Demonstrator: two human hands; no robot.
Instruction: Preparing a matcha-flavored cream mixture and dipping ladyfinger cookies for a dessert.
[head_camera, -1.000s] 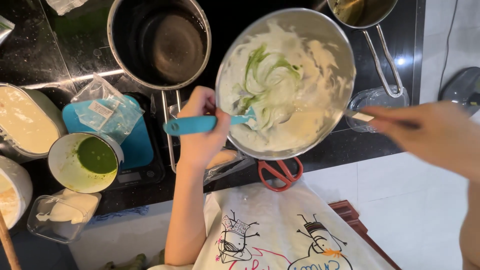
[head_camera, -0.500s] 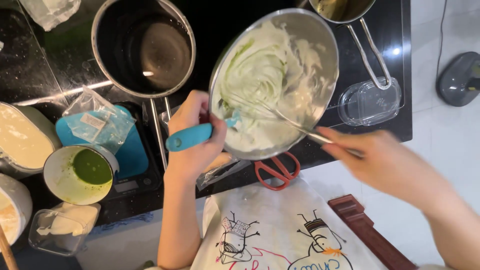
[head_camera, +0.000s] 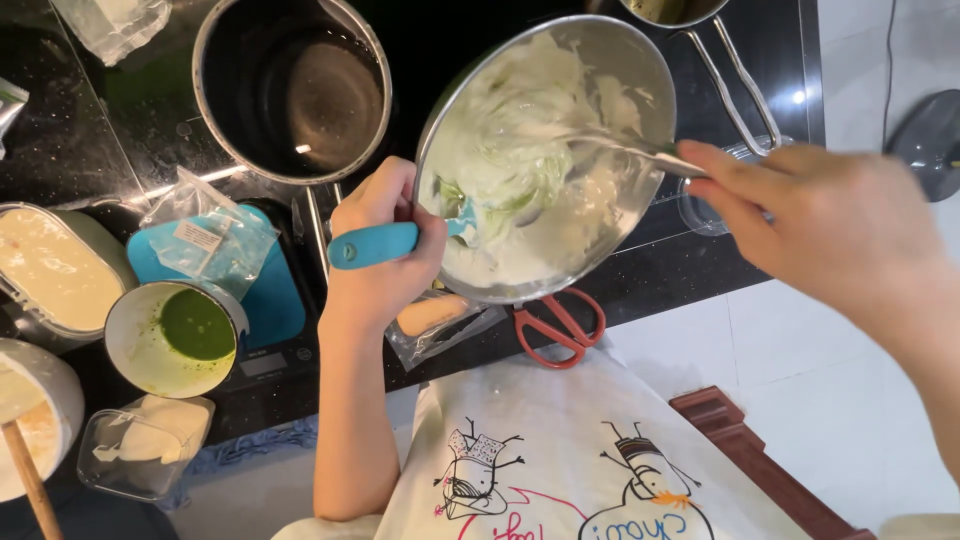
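Note:
My left hand (head_camera: 385, 265) grips the blue handle of a spatula (head_camera: 372, 246) and steadies the tilted steel mixing bowl (head_camera: 645, 120) from its left side. The spatula's tip is stuck in the mix at the bowl's left side. The bowl holds white cream with pale green streaks (head_camera: 515, 160). My right hand (head_camera: 830, 225) reaches in from the right, shut on a metal whisk (head_camera: 615, 146) whose wires sit in the cream.
A dark empty pot (head_camera: 290, 85) stands beyond my left hand. At left are a cup with green paste (head_camera: 175, 340), a blue scale (head_camera: 275, 300) with a plastic bag (head_camera: 205, 245), and tubs of batter (head_camera: 55, 270). Red scissors (head_camera: 560, 325) lie under the bowl.
My right hand has come in closer and stirred the whisk through the cream. The green streaks have blended paler. The bowl and my left hand have hardly moved.

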